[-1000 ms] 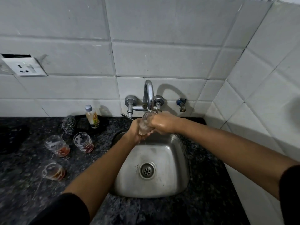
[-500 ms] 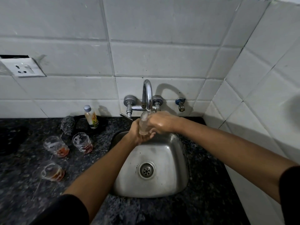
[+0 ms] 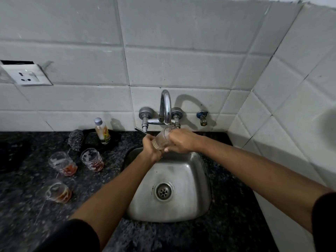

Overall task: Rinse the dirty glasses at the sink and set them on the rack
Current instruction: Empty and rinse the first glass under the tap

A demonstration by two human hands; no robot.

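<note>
- A white wall socket [image 3: 27, 75] sat on the tiled wall, far to the left of the faucet and above its level.
- Three dirty glasses stood on the dark speckled counter [image 3: 236, 224], all left of the faucet: the far-left glass [image 3: 62, 163] held a reddish residue, the nearest glass [image 3: 57, 190] below it held a brownish one, and the third glass [image 3: 92, 160] stood closer to the sink with foam marks on its wall.
- A steel scrubber [image 3: 76, 140] lay behind those glasses, left of the faucet and near the wall.
- A small bottle [image 3: 102, 130] with a pale cap stood upright just right of the scrubber, against the wall and left of the faucet.
- The left hand [image 3: 151, 149] gripped the base end of a clear glass [image 3: 162, 140], just below the faucet spout.
- That glass was held tilted, its mouth directly beneath the faucet [image 3: 165, 108]; whether water ran was too faint to tell.
- The steel sink [image 3: 181, 171] lay below the faucet, its drain [image 3: 163, 191] in the middle of the basin.
- The right hand [image 3: 181, 140] was curled round the glass from the right, just below the faucet.
- A small valve [image 3: 202, 118] was fixed to the wall right of the faucet.
</note>
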